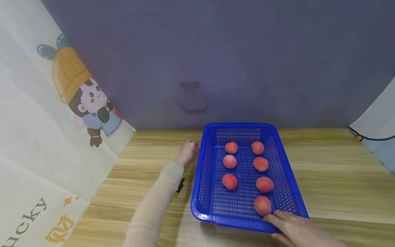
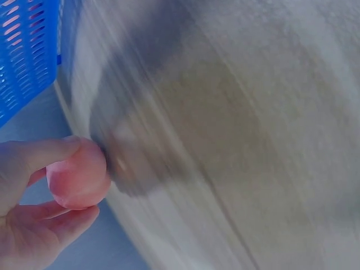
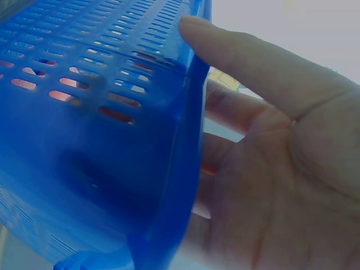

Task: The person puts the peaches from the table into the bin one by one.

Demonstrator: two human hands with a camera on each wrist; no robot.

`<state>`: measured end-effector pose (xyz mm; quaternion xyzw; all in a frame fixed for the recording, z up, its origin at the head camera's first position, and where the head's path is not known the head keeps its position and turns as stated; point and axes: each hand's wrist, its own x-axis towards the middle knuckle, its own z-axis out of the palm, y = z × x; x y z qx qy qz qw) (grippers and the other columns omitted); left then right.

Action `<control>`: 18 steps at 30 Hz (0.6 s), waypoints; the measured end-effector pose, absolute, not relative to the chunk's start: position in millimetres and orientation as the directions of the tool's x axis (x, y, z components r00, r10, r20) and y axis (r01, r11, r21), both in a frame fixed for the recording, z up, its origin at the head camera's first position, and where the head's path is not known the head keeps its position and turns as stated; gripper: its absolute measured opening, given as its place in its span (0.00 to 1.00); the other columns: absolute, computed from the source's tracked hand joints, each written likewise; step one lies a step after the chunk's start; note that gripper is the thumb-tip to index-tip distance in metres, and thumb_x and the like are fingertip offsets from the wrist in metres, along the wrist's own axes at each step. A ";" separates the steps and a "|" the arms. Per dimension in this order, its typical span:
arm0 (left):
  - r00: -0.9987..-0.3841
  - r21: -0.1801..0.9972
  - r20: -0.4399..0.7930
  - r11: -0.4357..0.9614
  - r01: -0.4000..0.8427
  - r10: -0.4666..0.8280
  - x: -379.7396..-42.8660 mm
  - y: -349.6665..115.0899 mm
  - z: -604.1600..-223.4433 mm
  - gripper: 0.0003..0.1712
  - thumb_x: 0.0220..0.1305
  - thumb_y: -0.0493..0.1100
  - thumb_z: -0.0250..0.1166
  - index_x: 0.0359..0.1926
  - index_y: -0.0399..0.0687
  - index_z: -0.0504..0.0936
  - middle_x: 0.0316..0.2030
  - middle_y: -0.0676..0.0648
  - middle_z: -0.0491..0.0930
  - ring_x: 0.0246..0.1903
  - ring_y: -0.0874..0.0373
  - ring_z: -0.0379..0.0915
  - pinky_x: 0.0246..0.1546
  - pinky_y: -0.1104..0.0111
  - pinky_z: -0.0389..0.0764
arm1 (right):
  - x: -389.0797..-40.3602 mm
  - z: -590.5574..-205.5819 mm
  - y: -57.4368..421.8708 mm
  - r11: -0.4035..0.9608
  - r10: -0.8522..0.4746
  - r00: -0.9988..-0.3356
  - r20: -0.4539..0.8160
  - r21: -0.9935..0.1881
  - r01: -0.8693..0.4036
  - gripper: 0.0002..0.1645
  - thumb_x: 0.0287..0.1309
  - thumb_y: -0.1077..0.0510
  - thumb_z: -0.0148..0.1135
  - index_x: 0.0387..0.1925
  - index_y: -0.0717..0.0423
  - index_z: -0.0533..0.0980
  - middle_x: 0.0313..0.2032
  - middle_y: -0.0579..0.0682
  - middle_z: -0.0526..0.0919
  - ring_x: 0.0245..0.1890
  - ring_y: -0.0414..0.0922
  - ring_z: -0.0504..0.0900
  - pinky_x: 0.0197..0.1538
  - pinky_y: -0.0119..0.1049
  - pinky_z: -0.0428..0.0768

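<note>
A blue plastic basket (image 1: 231, 223) with slotted walls stands on the wooden table, several pinkish-red peaches (image 1: 264, 185) lying inside in two loose columns. Beyond the basket's left side, near the back of the table, my left hand (image 1: 186, 153) pinches another peach (image 2: 80, 175) between thumb and fingers. In the left wrist view this peach is close to the table surface, outside the basket. At the front right corner, my right hand (image 1: 297, 227) grips the basket's rim (image 3: 188, 140). Its thumb lies over the rim, with the other fingers behind it, partly hidden.
A dark grey-blue partition (image 1: 247, 68) rises behind the table (image 1: 327, 178). On the left hangs a white curtain (image 1: 37, 147) with a cartoon figure (image 1: 89, 92). A dark cord (image 1: 374, 138) edges the pale cloth on the right.
</note>
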<state>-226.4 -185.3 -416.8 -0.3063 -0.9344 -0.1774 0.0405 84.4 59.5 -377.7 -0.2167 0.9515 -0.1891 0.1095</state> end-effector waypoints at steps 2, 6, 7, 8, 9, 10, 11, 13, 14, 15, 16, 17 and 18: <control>-0.816 0.302 0.166 0.759 0.576 0.554 -227.0 -185.7 -414.2 0.15 0.53 0.34 0.59 0.44 0.34 0.76 0.38 0.33 0.72 0.35 0.44 0.74 0.35 0.60 0.77 | 84.0 -377.8 59.7 0.835 -0.449 -0.883 -0.137 -0.417 -0.360 0.21 0.55 0.43 0.53 0.46 0.49 0.72 0.33 0.35 0.72 0.31 0.34 0.72 0.32 0.42 0.77; -0.823 0.281 0.137 0.775 0.566 0.551 -227.8 -187.6 -407.0 0.16 0.54 0.34 0.59 0.45 0.35 0.76 0.39 0.34 0.74 0.36 0.45 0.73 0.36 0.61 0.76 | 83.8 -377.7 59.4 0.836 -0.447 -0.883 -0.141 -0.417 -0.357 0.21 0.55 0.43 0.53 0.46 0.49 0.72 0.33 0.35 0.72 0.31 0.33 0.72 0.32 0.41 0.77; -0.822 0.275 0.134 0.776 0.568 0.554 -227.6 -188.1 -404.7 0.16 0.54 0.34 0.59 0.45 0.36 0.76 0.39 0.35 0.75 0.37 0.45 0.73 0.36 0.61 0.76 | 83.8 -377.6 59.6 0.834 -0.451 -0.882 -0.136 -0.416 -0.363 0.21 0.55 0.43 0.53 0.46 0.49 0.72 0.33 0.35 0.72 0.31 0.33 0.72 0.31 0.41 0.77; -0.817 0.264 0.137 0.775 0.575 0.560 -227.5 -188.8 -402.4 0.16 0.53 0.34 0.58 0.45 0.36 0.76 0.38 0.35 0.75 0.37 0.45 0.73 0.37 0.61 0.76 | 83.7 -377.8 59.9 0.832 -0.456 -0.880 -0.129 -0.413 -0.370 0.20 0.55 0.44 0.53 0.46 0.49 0.72 0.33 0.36 0.72 0.31 0.34 0.72 0.31 0.41 0.77; -0.813 0.255 0.142 0.773 0.581 0.565 -227.6 -189.3 -400.1 0.16 0.53 0.34 0.58 0.45 0.36 0.76 0.38 0.36 0.76 0.37 0.45 0.73 0.37 0.61 0.76 | 83.7 -377.3 59.5 0.834 -0.454 -0.881 -0.132 -0.411 -0.368 0.20 0.55 0.44 0.53 0.46 0.49 0.72 0.33 0.35 0.72 0.31 0.33 0.72 0.31 0.41 0.77; -0.808 0.250 0.146 0.769 0.588 0.571 -227.3 -189.6 -397.4 0.16 0.53 0.34 0.58 0.45 0.35 0.76 0.38 0.36 0.76 0.38 0.45 0.73 0.39 0.61 0.76 | 83.7 -377.0 59.5 0.835 -0.453 -0.882 -0.133 -0.411 -0.367 0.21 0.55 0.44 0.53 0.46 0.49 0.72 0.33 0.36 0.73 0.31 0.34 0.72 0.31 0.41 0.77; -0.803 0.251 0.150 0.763 0.595 0.577 -226.8 -190.1 -394.7 0.16 0.52 0.34 0.58 0.45 0.35 0.76 0.38 0.36 0.76 0.38 0.45 0.73 0.39 0.61 0.76 | 83.7 -376.7 59.5 0.834 -0.455 -0.881 -0.128 -0.408 -0.371 0.20 0.55 0.44 0.53 0.46 0.49 0.72 0.33 0.36 0.73 0.31 0.33 0.72 0.31 0.41 0.77; -0.798 0.265 0.155 0.753 0.602 0.583 -225.5 -191.0 -388.4 0.17 0.52 0.34 0.58 0.45 0.34 0.76 0.39 0.35 0.76 0.39 0.44 0.73 0.40 0.60 0.75 | 83.9 -376.4 59.7 0.832 -0.461 -0.880 -0.118 -0.403 -0.381 0.20 0.55 0.45 0.54 0.46 0.50 0.72 0.33 0.36 0.72 0.31 0.33 0.72 0.31 0.40 0.77; -0.795 0.272 0.158 0.748 0.606 0.586 -224.9 -191.4 -385.0 0.18 0.51 0.33 0.59 0.45 0.34 0.76 0.39 0.35 0.75 0.39 0.44 0.73 0.40 0.60 0.75 | 83.9 -376.3 59.7 0.831 -0.462 -0.879 -0.114 -0.400 -0.385 0.20 0.54 0.45 0.54 0.46 0.50 0.72 0.33 0.35 0.72 0.30 0.33 0.72 0.30 0.40 0.77; -0.797 0.286 0.154 0.746 0.602 0.584 -224.0 -191.8 -381.4 0.19 0.50 0.33 0.60 0.46 0.33 0.75 0.40 0.34 0.75 0.40 0.44 0.72 0.40 0.60 0.75 | 84.0 -376.1 59.7 0.831 -0.463 -0.879 -0.111 -0.398 -0.388 0.20 0.54 0.45 0.54 0.46 0.49 0.72 0.33 0.35 0.72 0.30 0.33 0.72 0.30 0.39 0.77; -0.799 0.293 0.151 0.745 0.599 0.583 -222.9 -192.3 -377.8 0.19 0.50 0.33 0.60 0.46 0.33 0.75 0.40 0.34 0.74 0.39 0.44 0.72 0.40 0.60 0.75 | 84.0 -376.4 60.0 0.829 -0.468 -0.877 -0.106 -0.397 -0.394 0.19 0.54 0.45 0.55 0.45 0.50 0.72 0.32 0.35 0.72 0.30 0.33 0.71 0.30 0.39 0.77; -0.798 0.296 0.152 0.744 0.599 0.583 -222.0 -192.9 -374.4 0.19 0.49 0.33 0.61 0.46 0.33 0.75 0.39 0.35 0.74 0.39 0.44 0.72 0.39 0.60 0.76 | 84.2 -376.7 60.1 0.829 -0.469 -0.877 -0.102 -0.394 -0.397 0.19 0.54 0.46 0.55 0.45 0.49 0.72 0.32 0.35 0.71 0.30 0.33 0.71 0.30 0.39 0.77; -0.795 0.295 0.160 0.740 0.604 0.585 -221.4 -193.3 -371.2 0.19 0.49 0.33 0.61 0.45 0.33 0.75 0.39 0.35 0.74 0.39 0.44 0.72 0.38 0.61 0.76 | 84.3 -377.0 60.2 0.829 -0.470 -0.877 -0.100 -0.392 -0.399 0.19 0.54 0.46 0.55 0.45 0.49 0.72 0.32 0.35 0.71 0.30 0.32 0.71 0.30 0.39 0.77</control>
